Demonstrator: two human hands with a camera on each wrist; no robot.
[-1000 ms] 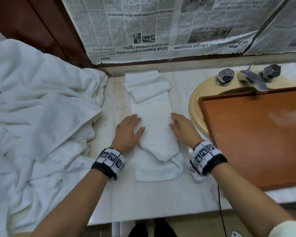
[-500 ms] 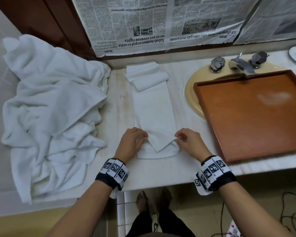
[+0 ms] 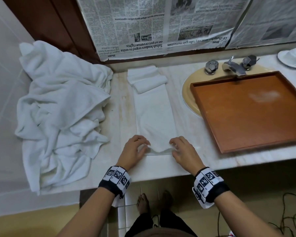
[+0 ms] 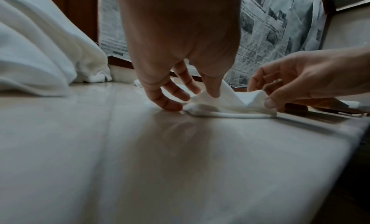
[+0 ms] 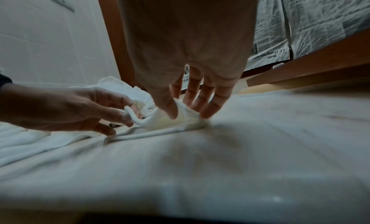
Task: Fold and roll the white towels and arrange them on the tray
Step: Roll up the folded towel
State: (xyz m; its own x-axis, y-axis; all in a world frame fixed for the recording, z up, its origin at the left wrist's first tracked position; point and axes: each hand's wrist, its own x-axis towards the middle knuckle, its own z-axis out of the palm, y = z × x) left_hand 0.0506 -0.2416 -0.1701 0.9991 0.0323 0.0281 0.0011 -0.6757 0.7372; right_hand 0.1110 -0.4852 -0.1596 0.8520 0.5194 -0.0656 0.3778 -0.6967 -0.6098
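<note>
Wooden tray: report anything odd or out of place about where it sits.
The wooden tray lies askew across the sink basin, its far edge under the faucet. A pale smudge marks its bare surface.

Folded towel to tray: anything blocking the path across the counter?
Nothing visible. Both the left hand and right hand already pinch the near end of the folded towel. Only bare counter lies between it and the tray, whose raised rim it must clear. The tray holds nothing.
</note>
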